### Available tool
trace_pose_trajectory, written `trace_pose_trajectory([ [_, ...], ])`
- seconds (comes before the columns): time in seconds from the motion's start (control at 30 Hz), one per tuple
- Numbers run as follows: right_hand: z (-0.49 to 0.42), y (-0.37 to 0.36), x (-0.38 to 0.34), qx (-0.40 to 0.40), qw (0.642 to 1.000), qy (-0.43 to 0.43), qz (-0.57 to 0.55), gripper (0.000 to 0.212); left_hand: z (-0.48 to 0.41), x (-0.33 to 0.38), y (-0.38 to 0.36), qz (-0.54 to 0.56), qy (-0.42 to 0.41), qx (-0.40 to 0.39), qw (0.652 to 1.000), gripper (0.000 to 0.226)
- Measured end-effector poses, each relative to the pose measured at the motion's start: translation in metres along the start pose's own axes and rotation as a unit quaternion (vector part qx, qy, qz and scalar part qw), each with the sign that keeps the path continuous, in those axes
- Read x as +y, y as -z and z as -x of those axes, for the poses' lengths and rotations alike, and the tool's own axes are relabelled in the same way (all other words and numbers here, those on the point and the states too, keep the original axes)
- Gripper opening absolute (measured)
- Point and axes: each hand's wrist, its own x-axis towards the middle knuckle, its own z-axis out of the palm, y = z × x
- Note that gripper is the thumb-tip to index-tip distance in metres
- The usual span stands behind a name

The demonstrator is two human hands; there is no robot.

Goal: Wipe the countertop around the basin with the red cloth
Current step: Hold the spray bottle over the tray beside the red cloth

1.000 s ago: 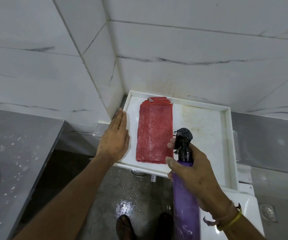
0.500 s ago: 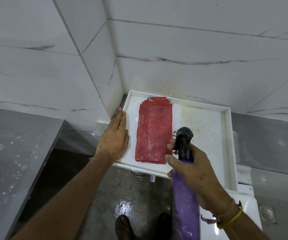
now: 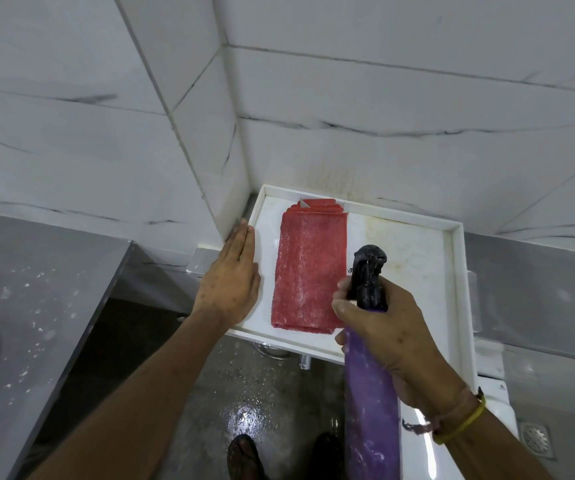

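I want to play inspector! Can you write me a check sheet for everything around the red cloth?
Surface: white tray with raised rim, yellowish stains.
Job's things: red cloth folded flat on the tray, speckled white.
Clutter: purple spray bottle, black nozzle.
Grippers: left hand flat on the tray's left edge; right hand gripping the bottle.
Cables: nothing seen.
Surroundings: marble-look wall tiles, grey countertop, wet floor, floor drain.

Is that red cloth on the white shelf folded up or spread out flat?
Folded. The red cloth lies as a narrow rectangle on the white shelf, with several stacked layer edges showing at its far end.
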Motion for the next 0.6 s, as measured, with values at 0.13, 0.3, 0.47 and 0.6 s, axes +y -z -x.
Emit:
trace_pose_trajectory([
  [0.13,-0.0017,-0.0005,-0.0042,0.004,1.000,0.007,0.023,0.009,0.0007,0.0007,0.0013,0.000,-0.003,0.000,1.000,0.067],
  [0.3,-0.0022,-0.0006,-0.0049,0.006,0.999,0.001,0.053,0.006,0.0005,0.0012,0.0024,-0.002,-0.006,0.000,1.000,0.066],
  [0.47,-0.0034,-0.0005,-0.0061,0.002,0.999,0.006,0.052,0.007,0.0010,0.0016,0.0025,-0.003,0.000,-0.005,1.000,0.066],
  [0.6,-0.0040,-0.0009,-0.0076,0.002,0.999,0.008,0.045,0.006,0.0005,0.0013,0.0016,-0.007,0.001,-0.007,1.000,0.067],
])
